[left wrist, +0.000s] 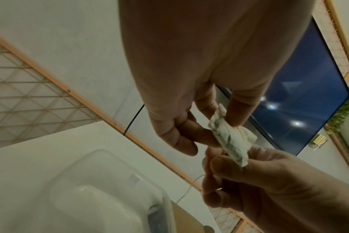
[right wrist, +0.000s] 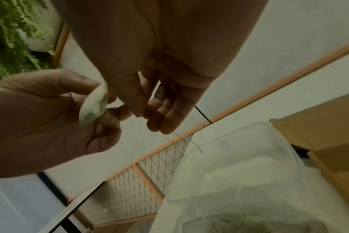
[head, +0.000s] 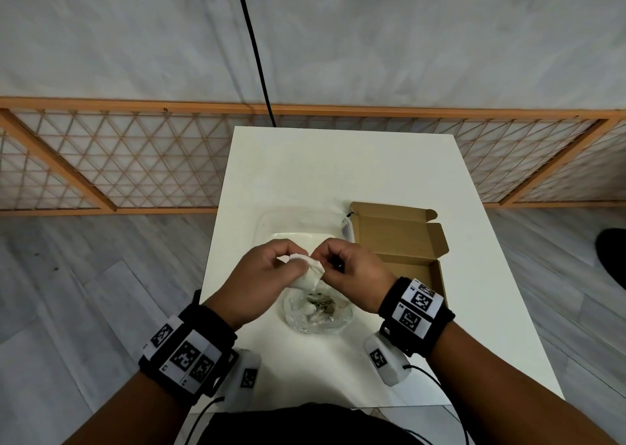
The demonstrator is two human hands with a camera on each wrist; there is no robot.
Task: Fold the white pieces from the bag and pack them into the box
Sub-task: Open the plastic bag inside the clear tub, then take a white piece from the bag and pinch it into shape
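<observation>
A small crumpled white piece (head: 310, 272) (left wrist: 229, 138) (right wrist: 94, 107) is held over the table between both hands. My left hand (head: 277, 265) (left wrist: 189, 78) pinches its upper end between thumb and fingers. From the other side, my right hand (head: 338, 265) (left wrist: 269, 181) pinches its lower end. Directly below lies a clear plastic bag (head: 318, 312) with more white pieces and some brownish bits inside. The open brown cardboard box (head: 406, 251) (right wrist: 329, 126) sits just to the right, lid flaps up; its floor is partly hidden by my right wrist.
A clear plastic container (head: 298, 224) (left wrist: 102, 189) (right wrist: 249, 149) stands behind the hands, against the box. The white table (head: 338, 167) is narrow. A black cable (head: 257, 55) hangs at the far edge, before a wooden lattice fence (head: 118, 160). A dark object (head: 613, 255) lies on the floor right.
</observation>
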